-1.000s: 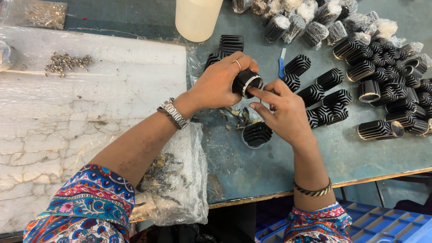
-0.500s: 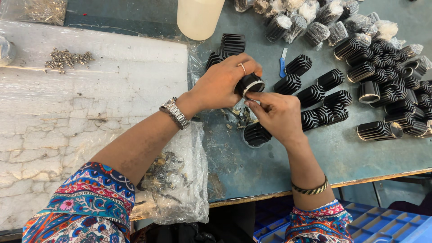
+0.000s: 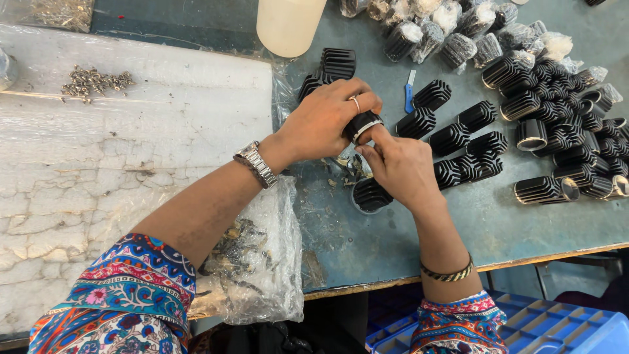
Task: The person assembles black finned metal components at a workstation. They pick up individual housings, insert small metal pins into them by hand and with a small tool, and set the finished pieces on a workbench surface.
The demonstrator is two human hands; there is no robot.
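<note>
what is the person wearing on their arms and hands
Both arms have short patterned sleeves in blue, red and orange. The left hand has a silver metal wristwatch and a ring. The right hand has a dark and gold bangle.

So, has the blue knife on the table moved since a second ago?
No. The blue knife lies in the same spot on the table, beside the same black finned part and below the wrapped ones.

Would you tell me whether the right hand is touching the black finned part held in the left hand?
Touching: the head view shows the right hand pressing fingertips against the black finned part gripped by the left hand.
</note>
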